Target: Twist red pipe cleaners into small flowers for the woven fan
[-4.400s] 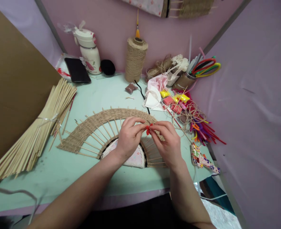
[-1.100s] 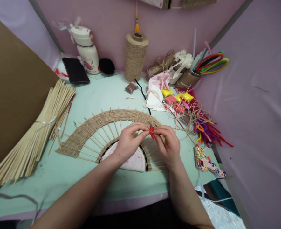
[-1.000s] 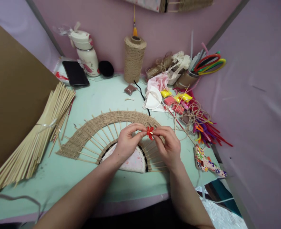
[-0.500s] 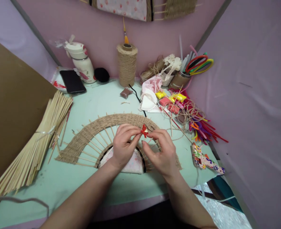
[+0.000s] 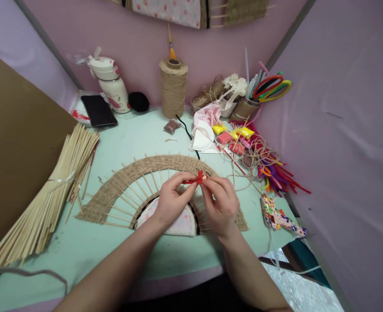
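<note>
Between my two hands, a small red flower (image 5: 200, 177) with a pale centre is held above the table. My left hand (image 5: 175, 195) pinches it from the left, where a red stem-like piece shows by the fingers. My right hand (image 5: 222, 201) closes thumb and forefinger on its right side. Beneath both hands lies a woven fan (image 5: 113, 195) with a twine outer band, bare wooden ribs and a half-round patch of floral cloth (image 5: 168, 221) edged in black. My forearms and hands cover part of the fan.
A bundle of wooden sticks (image 5: 45, 203) lies left, beside a brown board (image 5: 19, 143). Along the back stand a bottle (image 5: 113, 86), a phone (image 5: 98, 111) and a twine spool (image 5: 173, 91). Right are pipe cleaners (image 5: 279, 177), clay packets (image 5: 237, 148), scissors (image 5: 272, 89) and a patterned glue gun (image 5: 280, 216).
The red flower has turned and shifted slightly right. My right thumb and forefinger have come together on it, while my left hand keeps its pinch.
</note>
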Tool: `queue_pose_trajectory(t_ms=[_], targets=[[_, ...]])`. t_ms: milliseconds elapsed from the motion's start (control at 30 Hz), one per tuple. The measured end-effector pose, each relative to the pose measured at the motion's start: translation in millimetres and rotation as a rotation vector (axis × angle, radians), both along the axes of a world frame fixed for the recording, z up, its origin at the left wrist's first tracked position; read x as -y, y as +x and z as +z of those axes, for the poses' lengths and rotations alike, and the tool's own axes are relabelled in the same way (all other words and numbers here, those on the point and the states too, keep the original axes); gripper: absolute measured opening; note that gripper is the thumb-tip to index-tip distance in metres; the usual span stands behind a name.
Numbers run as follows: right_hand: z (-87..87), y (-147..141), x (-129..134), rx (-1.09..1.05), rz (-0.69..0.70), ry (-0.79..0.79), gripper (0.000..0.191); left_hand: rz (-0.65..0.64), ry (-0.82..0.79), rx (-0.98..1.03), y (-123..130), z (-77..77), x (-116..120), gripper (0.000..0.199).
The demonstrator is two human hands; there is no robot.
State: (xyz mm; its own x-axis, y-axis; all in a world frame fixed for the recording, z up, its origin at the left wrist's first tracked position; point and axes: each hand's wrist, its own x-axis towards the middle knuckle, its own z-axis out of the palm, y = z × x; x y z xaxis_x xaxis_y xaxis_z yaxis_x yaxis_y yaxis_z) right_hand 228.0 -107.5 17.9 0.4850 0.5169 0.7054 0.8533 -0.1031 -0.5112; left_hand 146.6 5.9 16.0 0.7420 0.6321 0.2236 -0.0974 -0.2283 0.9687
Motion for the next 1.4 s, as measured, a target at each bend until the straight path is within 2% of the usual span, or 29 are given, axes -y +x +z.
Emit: queue_pose_trajectory(t_ms=[133,233,367,467,667,800,1000,1133,1300,1400], targets=[[-3.1,10,5,0.072,0.076,-0.025,0.023,-0.188,-0.319,-0.100,1,6.8,-9,0.011],[-4.6,12,7,0.065,0.128,0.014,0.025,-0.283,-0.490,-0.096,0,3.3,-14,0.013],[-5.2,12,8,0.046,0.148,0.030,0.029,-0.314,-0.657,-0.078,0,-5.5,-13,0.019],[-3.3,11,9,0.041,0.155,0.014,0.026,-0.303,-0.725,-0.065,1,-5.7,-8,0.024],[1.3,3,7,0.050,0.076,0.009,0.030,-0.209,-0.710,-0.009,4,-0.2,2,0.025],[2.1,-4,4,0.031,0.013,0.009,0.029,-0.175,-0.752,0.067,4,-5.9,10,0.027],[3.4,-10,2,0.008,-0.004,0.000,0.025,-0.118,-0.773,0.131,4,-15.8,16,0.026],[2.3,-10,0,-0.052,-0.011,-0.004,0.021,-0.101,-0.713,0.128,3,-14.8,15,0.021],[-0.2,-1,1,-0.040,-0.055,-0.007,0.017,-0.124,-0.578,-0.012,4,-7.3,6,0.010],[-0.5,5,4,0.021,-0.050,-0.015,0.021,-0.105,-0.569,-0.022,3,-5.5,-2,0.018]])
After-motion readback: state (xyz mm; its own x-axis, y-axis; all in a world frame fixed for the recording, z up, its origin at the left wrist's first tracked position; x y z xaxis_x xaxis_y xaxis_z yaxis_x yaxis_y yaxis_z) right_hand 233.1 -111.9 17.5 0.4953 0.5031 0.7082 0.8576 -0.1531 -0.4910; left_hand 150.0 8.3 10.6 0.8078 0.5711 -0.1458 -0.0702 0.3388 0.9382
